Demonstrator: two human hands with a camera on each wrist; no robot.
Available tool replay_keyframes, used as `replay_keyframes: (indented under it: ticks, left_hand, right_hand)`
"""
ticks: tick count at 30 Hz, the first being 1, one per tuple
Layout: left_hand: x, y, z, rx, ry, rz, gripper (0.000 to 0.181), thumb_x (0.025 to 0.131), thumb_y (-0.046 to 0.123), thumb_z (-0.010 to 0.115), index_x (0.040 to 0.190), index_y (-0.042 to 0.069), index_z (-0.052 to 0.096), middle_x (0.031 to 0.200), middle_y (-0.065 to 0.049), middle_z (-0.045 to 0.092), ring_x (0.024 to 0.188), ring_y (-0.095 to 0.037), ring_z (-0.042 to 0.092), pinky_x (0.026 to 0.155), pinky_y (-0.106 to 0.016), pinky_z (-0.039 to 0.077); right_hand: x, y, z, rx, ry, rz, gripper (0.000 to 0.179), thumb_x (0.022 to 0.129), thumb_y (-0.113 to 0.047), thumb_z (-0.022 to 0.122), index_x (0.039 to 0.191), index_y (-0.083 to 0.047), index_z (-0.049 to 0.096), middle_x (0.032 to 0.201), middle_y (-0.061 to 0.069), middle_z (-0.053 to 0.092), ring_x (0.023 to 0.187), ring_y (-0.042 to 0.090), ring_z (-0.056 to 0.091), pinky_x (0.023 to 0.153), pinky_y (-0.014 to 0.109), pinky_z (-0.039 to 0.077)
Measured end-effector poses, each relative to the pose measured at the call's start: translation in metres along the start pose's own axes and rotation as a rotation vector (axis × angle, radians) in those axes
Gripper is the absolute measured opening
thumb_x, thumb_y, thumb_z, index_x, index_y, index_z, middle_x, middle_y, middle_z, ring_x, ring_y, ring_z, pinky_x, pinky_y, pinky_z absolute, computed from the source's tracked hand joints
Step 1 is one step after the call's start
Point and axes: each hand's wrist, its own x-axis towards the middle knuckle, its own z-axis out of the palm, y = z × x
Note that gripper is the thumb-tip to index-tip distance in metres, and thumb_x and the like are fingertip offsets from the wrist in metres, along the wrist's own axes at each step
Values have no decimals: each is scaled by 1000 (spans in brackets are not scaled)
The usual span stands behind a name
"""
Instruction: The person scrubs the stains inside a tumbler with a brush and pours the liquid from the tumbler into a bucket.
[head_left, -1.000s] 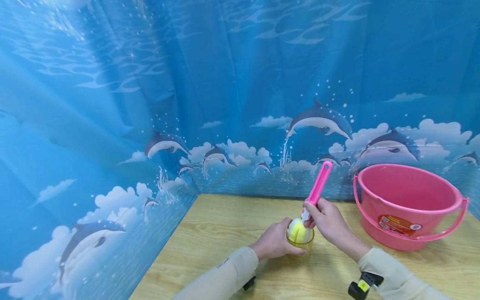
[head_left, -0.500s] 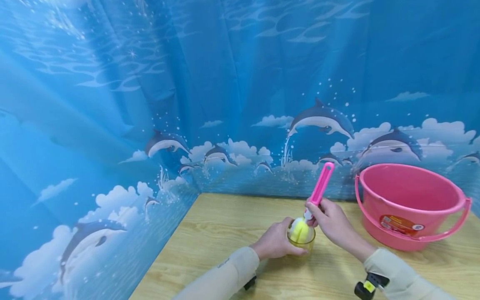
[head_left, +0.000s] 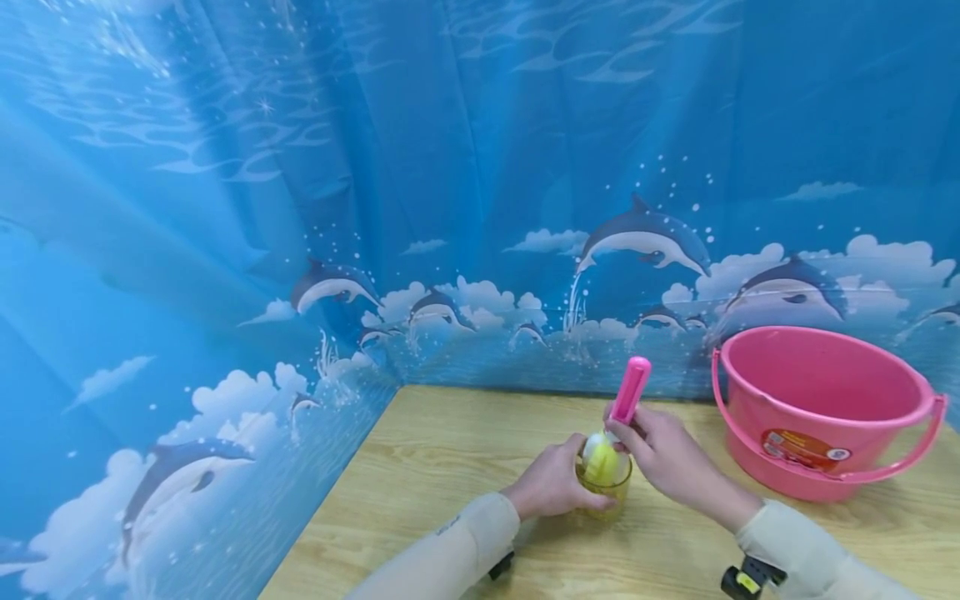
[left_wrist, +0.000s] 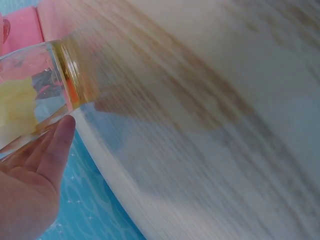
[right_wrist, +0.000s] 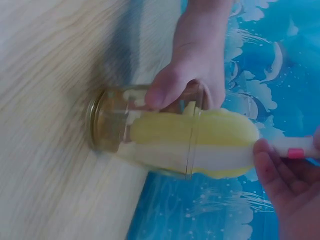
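Note:
My left hand [head_left: 551,481] grips an amber-tinted glass cup [head_left: 617,502] round its side. The cup's base [right_wrist: 96,120] is at or very close to the wooden table; I cannot tell if it touches. A yellow-and-white sponge cup brush [right_wrist: 227,132] is partly inside the cup, its rear part sticking out past the rim. With thumb and fingers my right hand [head_left: 663,450] pinches the brush's white neck, just behind the sponge. Its pink handle [head_left: 632,390] points up and slightly right. In the left wrist view, left fingers [left_wrist: 55,150] lie along the glass.
A pink bucket [head_left: 738,429] with its handle hanging down in front stands on the table [head_left: 450,417] to the right. Behind and to the left hangs a blue curtain [head_left: 480,167] printed with dolphins. The table's left edge runs diagonally beside my left arm.
The top of the brush's pink handle has dropped and shifted slightly left, and the handle looks shorter in view. My right hand has turned a little with it. The left hand stays on the cup.

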Motion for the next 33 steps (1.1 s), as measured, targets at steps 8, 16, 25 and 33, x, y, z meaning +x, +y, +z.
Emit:
replay_keyframes:
  ticks: [8,16,25,33]
  left_hand:
    - [0,-1,1,1,-4,-2,75,68,52,90,127,25,53,102,17,64,89,3,59,82,-22,52]
    - [0,-1,1,7,-3,-1,76,68,53,90,127,25,53,100,17,64,87,3,59,82,-22,53]
    - [-1,-2,1,-2,-7,10,76,67,55,90,127,24,53,104,16,63,92,3,59,83,-22,53]
    - [0,-2,1,-7,-9,4,79,67,57,89,130,26,53,107,16,64,94,2,59,85,-23,53]
  right_hand:
    - [-6,6,4,-89,45,-291,18,95,-2,65,107,-14,69,95,-6,73,86,9,69,71,25,58]
    - [-7,11,6,-122,23,-464,21,93,-1,68,102,-20,66,92,-6,71,86,6,69,72,18,56]
    - [-10,13,8,-210,-25,-531,33,87,2,73,113,-17,67,105,-8,72,96,12,71,81,21,58]
    - [-11,11,8,-237,-28,-517,33,86,-1,73,115,-16,67,108,-8,72,98,12,71,81,23,58]
